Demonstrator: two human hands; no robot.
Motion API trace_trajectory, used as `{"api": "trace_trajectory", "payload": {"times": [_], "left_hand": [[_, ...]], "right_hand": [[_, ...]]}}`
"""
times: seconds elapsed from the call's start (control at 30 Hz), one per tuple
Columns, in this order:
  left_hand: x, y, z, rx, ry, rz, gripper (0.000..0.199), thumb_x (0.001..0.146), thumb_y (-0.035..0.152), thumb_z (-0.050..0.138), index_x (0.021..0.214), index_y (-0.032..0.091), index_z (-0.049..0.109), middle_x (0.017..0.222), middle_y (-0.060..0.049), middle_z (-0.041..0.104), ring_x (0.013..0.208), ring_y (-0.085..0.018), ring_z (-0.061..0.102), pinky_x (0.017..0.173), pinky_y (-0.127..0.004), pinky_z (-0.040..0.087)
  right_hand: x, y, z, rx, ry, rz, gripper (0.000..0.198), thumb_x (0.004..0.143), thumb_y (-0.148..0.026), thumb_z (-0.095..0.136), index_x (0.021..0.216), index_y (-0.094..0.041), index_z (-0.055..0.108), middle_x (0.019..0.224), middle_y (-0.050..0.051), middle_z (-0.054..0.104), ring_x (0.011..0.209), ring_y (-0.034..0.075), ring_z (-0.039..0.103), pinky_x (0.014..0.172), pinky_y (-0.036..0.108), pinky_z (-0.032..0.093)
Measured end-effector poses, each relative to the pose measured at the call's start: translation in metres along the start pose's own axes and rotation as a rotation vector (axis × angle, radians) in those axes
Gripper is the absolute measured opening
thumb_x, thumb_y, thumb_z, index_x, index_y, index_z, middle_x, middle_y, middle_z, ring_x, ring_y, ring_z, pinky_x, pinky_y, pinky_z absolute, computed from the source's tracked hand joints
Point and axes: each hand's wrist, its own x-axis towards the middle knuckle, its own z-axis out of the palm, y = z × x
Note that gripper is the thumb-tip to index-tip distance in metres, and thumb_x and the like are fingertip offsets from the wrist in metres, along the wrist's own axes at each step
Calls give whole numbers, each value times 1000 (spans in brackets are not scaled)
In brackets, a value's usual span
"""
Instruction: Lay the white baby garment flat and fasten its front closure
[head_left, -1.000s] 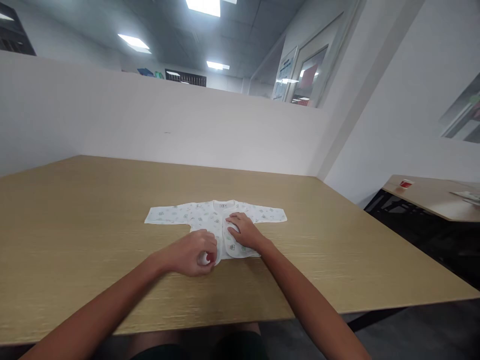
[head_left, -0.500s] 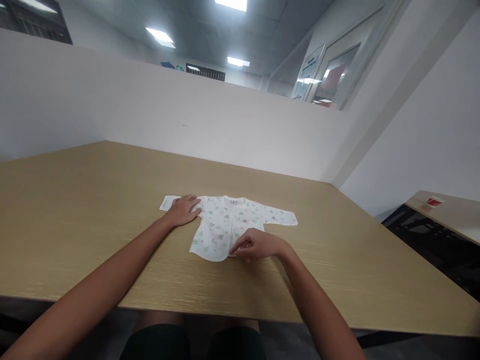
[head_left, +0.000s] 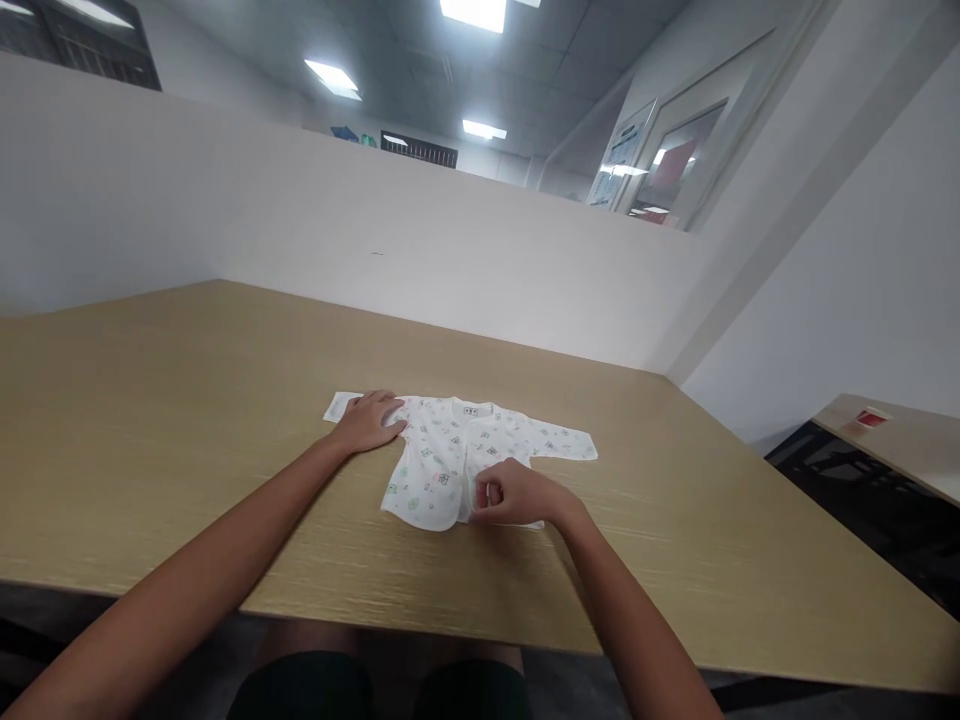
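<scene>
A tiny white baby shirt [head_left: 450, 460] with little pictures on it lies flat in the middle of the frame, on the wooden bench [head_left: 150, 430]. The left hand [head_left: 367, 422] rests flat on the shirt's sleeve, fingers spread out. The right hand [head_left: 517, 495] sits at the shirt's bottom edge, its fingers pinched together on the cloth. Another bench [head_left: 900, 440] stands at the far right.
</scene>
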Motion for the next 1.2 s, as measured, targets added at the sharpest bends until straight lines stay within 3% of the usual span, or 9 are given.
{"api": "trace_trajectory", "payload": {"times": [0.17,0.33,0.57,0.63,0.7,0.77,0.83,1.03,1.2], "left_hand": [[0,0,0,-8,-6,-2,61,93,58,45,140,24,61,152,-10,52,141,-32,44,117,-52,32],[0,0,-1,2,-7,13,59,93,58,45,138,23,62,151,-10,52,139,-32,45,115,-51,33],[-2,5,-6,45,-6,29,55,96,55,43,137,24,63,152,-11,52,140,-33,44,113,-53,34],[-3,9,-7,35,6,34,55,97,54,40,137,24,63,152,-11,52,140,-33,44,113,-53,35],[-5,16,-7,20,14,35,55,99,53,37,138,23,62,152,-11,52,140,-33,45,113,-52,35],[-7,22,-5,25,2,26,58,100,54,33,141,22,60,154,-12,50,142,-33,43,115,-53,33],[-8,26,-2,41,-36,2,65,100,59,30,148,23,54,159,-12,45,146,-34,38,117,-55,29],[-8,18,4,21,-144,-29,86,93,80,25,161,29,36,169,-7,26,157,-35,19,123,-60,15],[-2,0,1,25,-150,-100,79,97,73,17,161,30,35,169,-5,25,157,-32,19,124,-61,12]], "right_hand": [[-1,-6,4,-37,-28,-29,7,78,-22,68,76,-17,64,70,-3,60,62,9,48,54,20,34],[-8,-8,-6,14,74,-70,12,76,-21,67,69,-17,59,67,-2,59,61,9,49,54,21,36],[-13,-7,-8,97,-169,-36,19,79,-34,75,84,-16,75,70,1,67,62,12,58,53,21,38],[-9,3,-12,169,-70,-79,27,86,-43,71,90,-16,75,71,3,68,63,14,61,56,23,43],[0,19,-15,206,203,-107,33,94,-46,61,96,-16,75,82,6,72,72,17,65,65,27,50],[13,39,-13,149,539,-108,33,98,-42,53,107,-18,73,104,10,74,95,22,68,83,34,54],[27,60,-7,6,736,-94,35,99,-35,49,123,-19,70,126,12,69,119,26,61,104,43,48],[57,102,9,-296,521,111,63,105,-52,40,157,-17,43,165,14,32,156,31,20,126,56,15],[51,134,-7,-272,490,364,67,107,-60,23,163,-23,31,169,12,22,157,31,15,124,62,8]]}}
